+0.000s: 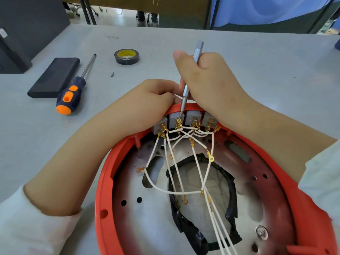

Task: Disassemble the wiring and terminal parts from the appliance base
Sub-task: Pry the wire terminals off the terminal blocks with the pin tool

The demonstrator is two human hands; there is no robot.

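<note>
The red-rimmed appliance base [103,181] lies open side up in front of me, its metal plate showing inside. A row of grey switch blocks [174,119] with gold terminals sits at its far rim. White wires [176,192] with gold ring lugs run from them across the plate. My right hand [207,80] grips a slim silver tool [191,78], whose tip touches the gold terminal [178,124] on the second block from the left. My left hand [154,96] curls over the far rim beside the tool; what its fingertips touch is hidden.
On the grey table [276,61] to the left lie an orange-and-navy screwdriver [73,91], a black rectangular case [55,77], a roll of black tape [126,56] and a small bit [112,74]. A dark box [27,30] stands at the far left.
</note>
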